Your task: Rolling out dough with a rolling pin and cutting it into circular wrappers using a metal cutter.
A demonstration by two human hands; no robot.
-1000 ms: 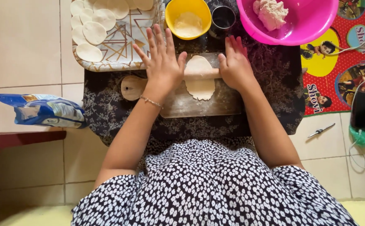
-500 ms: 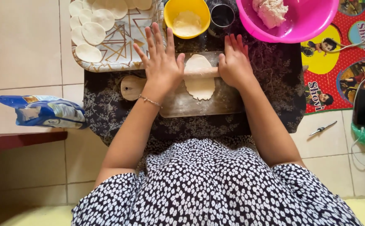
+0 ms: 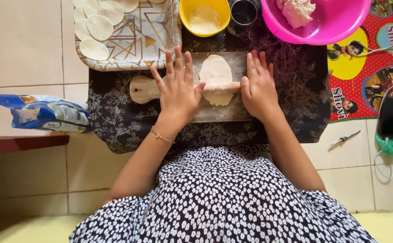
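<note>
Dough oval lies flat on the wooden board, which sits on a dark patterned cloth; a wooden rolling pin crosses its near half. Judgement: the sheet is thin, soft and light, likely to tear or stretch, so lift it by the edge with flat fingers. The pin is stiff, best driven from its ends. Left hand rests flat, fingers spread, palm on the pin's left end. Right hand is also flat, fingers together, on the right end. Neither hand grips. Marbled tray holds finished discs.
</note>
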